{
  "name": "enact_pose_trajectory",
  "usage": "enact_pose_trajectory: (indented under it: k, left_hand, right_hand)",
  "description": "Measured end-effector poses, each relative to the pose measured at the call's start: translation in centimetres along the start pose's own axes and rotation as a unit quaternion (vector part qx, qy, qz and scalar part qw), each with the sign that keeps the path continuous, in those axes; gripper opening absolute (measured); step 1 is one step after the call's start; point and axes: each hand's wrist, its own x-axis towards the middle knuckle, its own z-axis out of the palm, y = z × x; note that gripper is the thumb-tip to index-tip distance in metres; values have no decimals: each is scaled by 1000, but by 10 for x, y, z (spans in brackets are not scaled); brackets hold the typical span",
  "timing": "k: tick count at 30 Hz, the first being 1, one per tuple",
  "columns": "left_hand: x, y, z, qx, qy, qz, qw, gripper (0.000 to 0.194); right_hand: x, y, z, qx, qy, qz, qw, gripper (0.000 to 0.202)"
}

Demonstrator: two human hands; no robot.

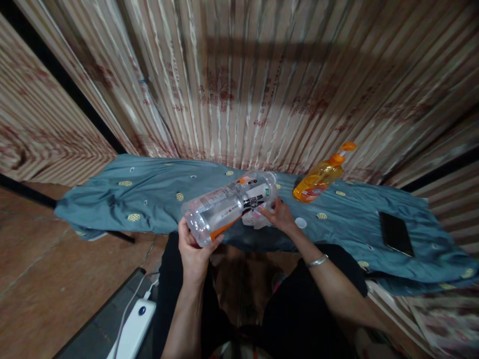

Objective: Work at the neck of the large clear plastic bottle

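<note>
A large clear plastic bottle with a white, black and orange label lies tilted across my two hands, above the cloth-covered bench. My left hand grips its base end, thumb on the near side. At the other end, my right hand is closed on the bottle's lower side near the shoulder. A crumpled whitish piece shows by the right fingertips, under the bottle; its kind is unclear. To the right stands an orange pump bottle of amber liquid. A small white disc lies beside my right wrist.
A teal cloth with yellow motifs covers the narrow bench. A black phone-like slab lies at its right. A pleated curtain hangs behind. At lower left, a white power bank with a cable rests on a dark surface.
</note>
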Motion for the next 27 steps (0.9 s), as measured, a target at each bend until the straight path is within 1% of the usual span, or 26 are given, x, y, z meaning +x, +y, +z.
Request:
enact_pose_trajectory:
  k: [3,10,18,27]
  left_hand:
    - [-1,0,1,11,6,5,1000,81]
    - [-4,0,2,24,22,14,999,84]
    - [-4,1,2,29,25,14,999,81]
    - [-3,4,4,49,27,7,998,83]
  right_hand:
    - [1,0,0,-6,2,7,1000,50]
    - [-1,-1,0,4,8,0,1000,52]
    - [0,-2,-1,26,-1,6,1000,52]
    - [0,-2,1,37,13,4,999,54]
